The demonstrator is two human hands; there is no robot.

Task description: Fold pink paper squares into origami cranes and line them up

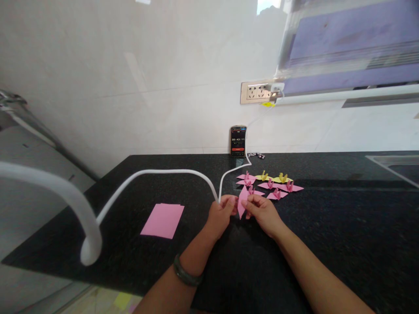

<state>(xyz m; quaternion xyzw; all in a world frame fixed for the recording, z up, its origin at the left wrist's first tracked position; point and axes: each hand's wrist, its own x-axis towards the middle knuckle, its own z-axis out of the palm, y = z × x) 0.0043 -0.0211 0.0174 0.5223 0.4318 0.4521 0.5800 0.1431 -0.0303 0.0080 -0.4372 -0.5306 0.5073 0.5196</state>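
A pink folded paper (242, 201), long and diamond-shaped, is held upright above the black counter. My left hand (221, 213) pinches its left side, thumb bent in. On its right side, the thumb and fingers of my right hand (263, 213) are closed on the same paper. Just behind stand several pink paper cranes (277, 194) and two yellow paper cranes (283, 178). Left of my hands lies a small stack of pink square paper (163, 220). A dark bangle (187, 271) circles my left wrist.
A phone (238, 141) showing a running time leans on the tiled wall, with a white cable (170, 171) looping across the black counter (118, 261). A wall socket (258, 92) holds a plug. At the right is a sink edge (389, 168).
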